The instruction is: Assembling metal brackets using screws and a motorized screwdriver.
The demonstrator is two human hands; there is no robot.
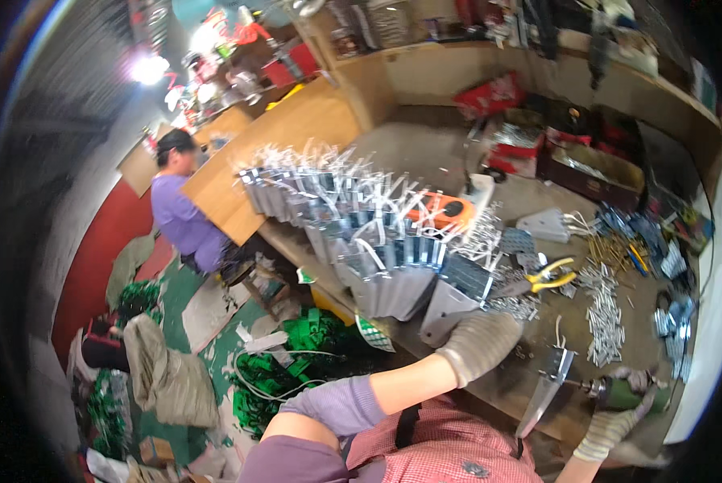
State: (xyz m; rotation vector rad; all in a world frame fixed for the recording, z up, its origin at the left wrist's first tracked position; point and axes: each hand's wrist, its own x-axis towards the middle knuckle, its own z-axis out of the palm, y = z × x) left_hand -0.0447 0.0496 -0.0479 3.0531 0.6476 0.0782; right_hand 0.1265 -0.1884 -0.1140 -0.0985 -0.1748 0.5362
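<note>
My left hand (483, 348), in a grey striped glove, is at the near end of a long row of grey tapered housings (389, 294). It grips the edge of the last grey tapered housing (445, 315), which has a dark panel; its fingertips are hidden. White wires (328, 165) stick up along the row. At the lower right my gloved right hand (618, 419) is wrapped round a green power screwdriver (651, 398). The tool's tip points left at another tapered housing (548, 390), standing on the bench edge with a wire on top.
Yellow-handled pliers (552, 275), piles of screws (605, 314) and a loose housing (544, 225) lie on the bench. An orange-black device (445, 211) sits behind the row. Parts bins (594, 173) stand at the back. A person in purple (185, 213) sits left, near green bundles (296, 354) on the floor.
</note>
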